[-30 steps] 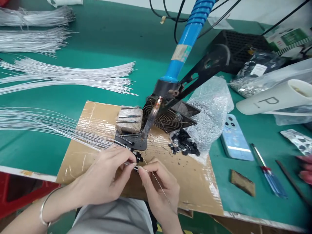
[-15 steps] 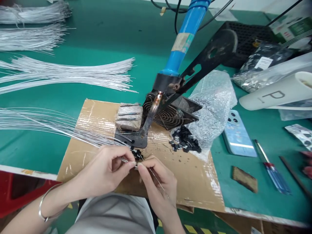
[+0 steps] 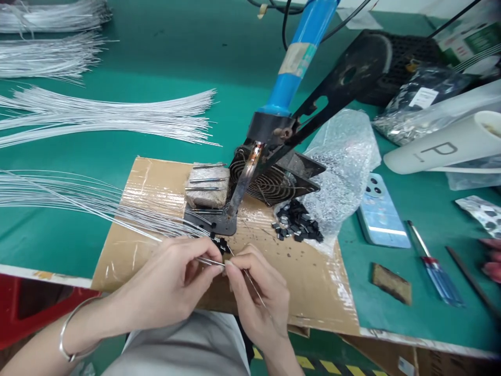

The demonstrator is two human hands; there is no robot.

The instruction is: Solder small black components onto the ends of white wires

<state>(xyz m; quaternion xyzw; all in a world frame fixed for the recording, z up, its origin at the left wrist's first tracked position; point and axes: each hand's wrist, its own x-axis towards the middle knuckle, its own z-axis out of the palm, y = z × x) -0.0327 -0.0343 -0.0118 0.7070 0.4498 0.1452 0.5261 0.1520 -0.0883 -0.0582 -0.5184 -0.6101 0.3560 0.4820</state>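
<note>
My left hand [image 3: 176,282] pinches thin grey wires between thumb and index finger, low over the cardboard sheet [image 3: 313,292]. My right hand [image 3: 258,292] is closed on a thin wire whose end runs down across the palm; its fingertips meet those of my left hand. Just beyond the fingertips lie small black connectors [image 3: 221,244] at the ends of a fan of white wires [image 3: 144,211]. A blue soldering iron [image 3: 287,83] hangs tip-down in a black bracket, over a block [image 3: 207,185] with metal rods on it. What lies between the fingertips is too small to tell.
Behind the iron tip is a black fan [image 3: 274,183]. To its right lie a pile of black parts [image 3: 297,222] and bubble wrap [image 3: 340,162]. Farther right are a phone [image 3: 383,211], a screwdriver [image 3: 436,269] and a white cup [image 3: 442,143]. Wire bundles [image 3: 117,117] lie at the left.
Both hands have shifted slightly to the right, still fingertip to fingertip. More of the wire shows between the fingertips of my left hand. The view has moved a little.
</note>
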